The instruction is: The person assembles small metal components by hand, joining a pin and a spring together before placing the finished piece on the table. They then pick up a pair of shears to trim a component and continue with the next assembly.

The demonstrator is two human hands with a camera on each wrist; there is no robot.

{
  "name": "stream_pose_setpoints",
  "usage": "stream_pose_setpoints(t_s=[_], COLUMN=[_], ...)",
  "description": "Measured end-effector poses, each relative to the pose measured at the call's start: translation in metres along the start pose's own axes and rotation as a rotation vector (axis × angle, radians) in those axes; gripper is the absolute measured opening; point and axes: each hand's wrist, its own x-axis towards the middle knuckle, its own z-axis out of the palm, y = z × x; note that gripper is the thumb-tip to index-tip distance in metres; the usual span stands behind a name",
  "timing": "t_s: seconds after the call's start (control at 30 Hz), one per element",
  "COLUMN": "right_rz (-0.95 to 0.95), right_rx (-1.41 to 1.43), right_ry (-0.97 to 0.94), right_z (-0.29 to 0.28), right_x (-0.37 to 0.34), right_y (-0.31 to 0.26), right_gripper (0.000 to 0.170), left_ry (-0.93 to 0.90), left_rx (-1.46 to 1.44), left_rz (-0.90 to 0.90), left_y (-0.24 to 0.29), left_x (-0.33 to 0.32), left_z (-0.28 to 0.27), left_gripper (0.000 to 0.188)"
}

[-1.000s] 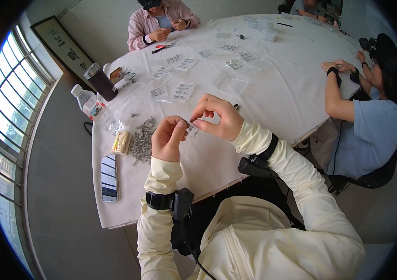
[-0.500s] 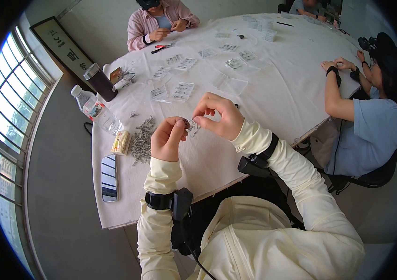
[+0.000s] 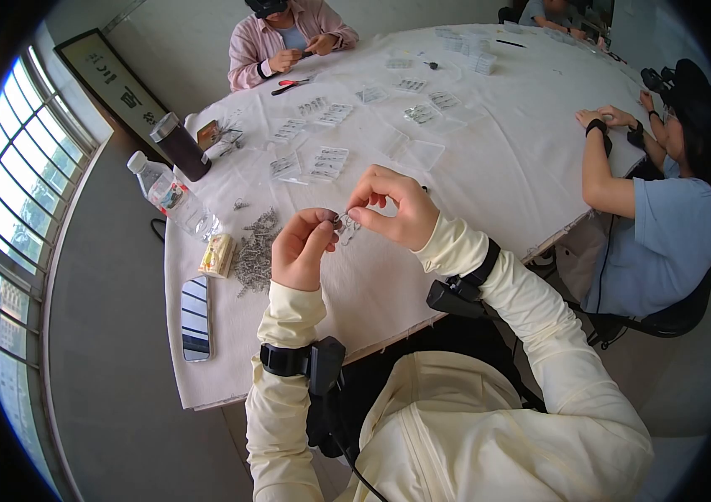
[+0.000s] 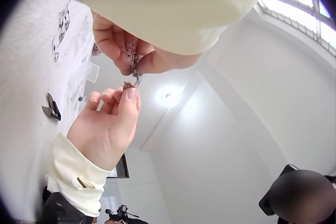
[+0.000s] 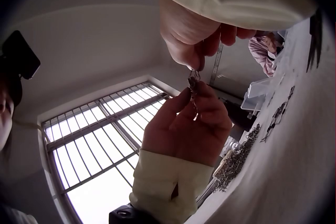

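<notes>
My left hand (image 3: pixel 299 249) pinches a cluster of small shiny metal pieces (image 4: pixel 132 58) between thumb and fingers. Close on its right, my right hand (image 3: pixel 397 209) has thumb and forefinger together on a thin metal wire loop (image 5: pixel 195 73) at the end of that cluster. The fingertips of both hands almost meet above the table, and they partly hide the pieces. Under and beyond the hands, thin wire loops (image 3: pixel 348 231) show against the white cloth. A heap of similar grey metal pieces (image 3: pixel 257 258) lies left of my left hand.
Left of the heap are a tissue pack (image 3: pixel 217 255), a phone (image 3: pixel 196 318), a plastic bottle (image 3: pixel 173 197) and a dark flask (image 3: pixel 181 148). Clear boxes with small pieces (image 3: pixel 328 163) lie ahead, with red-handled pliers (image 3: pixel 289 86) farther off. Other people sit around the table.
My right thumb and forefinger have drawn slightly away from the left fingertips, so a small gap with wire shows between them. The left hand has barely moved.
</notes>
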Motion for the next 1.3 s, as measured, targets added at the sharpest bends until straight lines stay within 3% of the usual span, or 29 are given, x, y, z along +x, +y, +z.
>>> stream_pose_setpoints(t_s=[1.3], right_rz=[-0.024], right_rx=[-0.015], right_ry=[-0.021], right_z=[0.000], right_x=[0.000], right_y=[0.001], right_gripper=[0.008], left_ry=[-0.006], left_rx=[0.088], left_rz=[0.003], left_y=[0.000], left_x=[0.001], left_z=[0.004], left_gripper=[0.009])
